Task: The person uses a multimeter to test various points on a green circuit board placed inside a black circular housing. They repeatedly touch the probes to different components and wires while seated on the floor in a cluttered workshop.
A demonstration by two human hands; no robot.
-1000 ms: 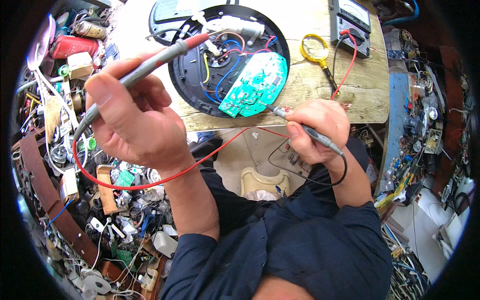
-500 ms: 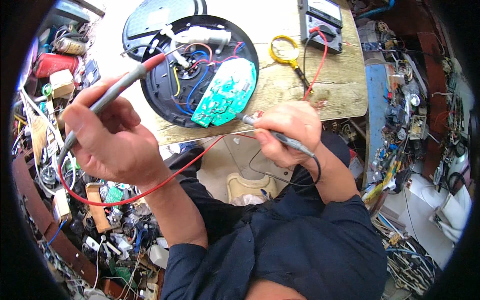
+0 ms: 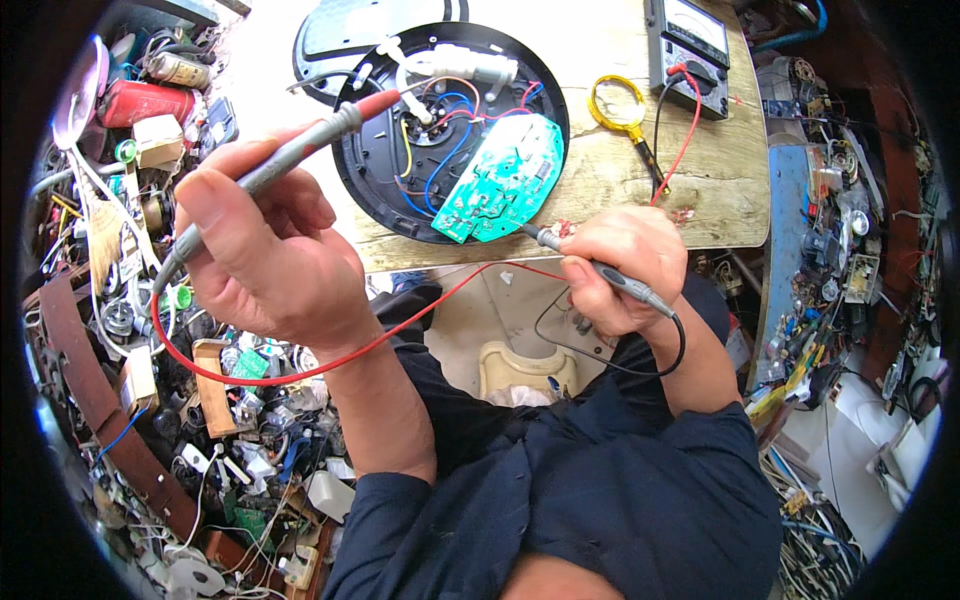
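My left hand (image 3: 285,255) is closed around a grey test probe with a red tip section (image 3: 345,120), held slanting up to the right over a round black appliance base (image 3: 375,185). Its thin metal point hovers near the base's wires; contact cannot be told. Between the fingers of my right hand (image 3: 632,262) is a grey and black test probe (image 3: 635,285). This one aims left, its tip close to the lower right edge of a green circuit board (image 3: 505,185) on the base. Whether it touches the board is unclear. A red lead runs from the left probe.
An analog multimeter (image 3: 688,70) with red and black leads plugged in lies at the table's far right. Beside it is a yellow-rimmed magnifying glass (image 3: 638,135). A flat dark-rimmed cover (image 3: 375,40) lies behind the base. Heaped parts (image 3: 250,460) flank the wooden table (image 3: 720,215).
The whole view has shifted, so table, base and hands appear farther right. The red-tipped probe has edged slightly right over the base. Both hands keep their hold on the probes.
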